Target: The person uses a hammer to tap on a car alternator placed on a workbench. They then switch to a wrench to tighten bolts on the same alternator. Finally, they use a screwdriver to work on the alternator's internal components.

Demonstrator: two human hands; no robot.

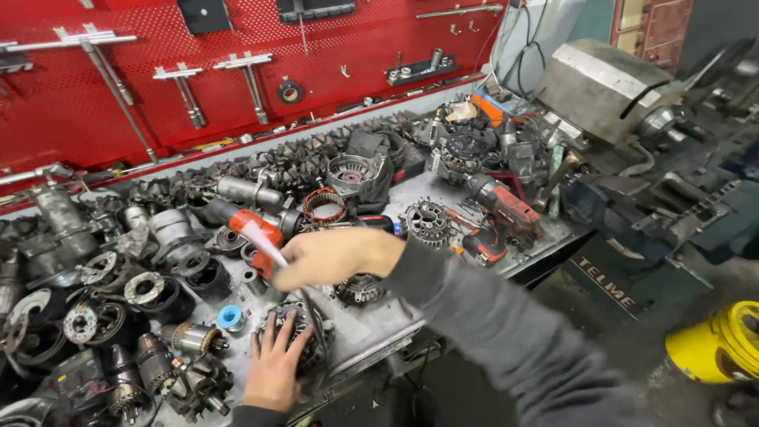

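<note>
Alternator housing (296,336), dark and ribbed, sits at the near edge of the grey workbench (371,324), just in front of the person. The left hand (275,372) lies flat on top of it, fingers spread over the casing, pressing down rather than gripping around it. The right hand (332,257) hovers above and slightly behind the housing, fingers closed on a slim pale tool (265,243) that is motion-blurred; it may be a screwdriver or a brush, but the view is too smeared to say which. Its tip points up and left, away from the housing.

Judging from this pose, the step in hand is bracing the part while the tool is brought to it. The next move seems to call for the left palm keeping the housing from rolling or sliding, and the tool tip coming down between the spread fingers without catching them.

Just beside the housing lie a small blue roll of tape (230,317), a toothed rotor (360,289) and a copper-wound armature (198,338). Further back are a red impact driver (251,225), a copper stator ring (324,205) and a red cordless drill (506,207). Heaps of dismantled alternator parts crowd the left side, below a red pegboard (158,95) hung with T-handle wrenches (186,87). A yellow container (719,344) stands on the floor, right.
</note>
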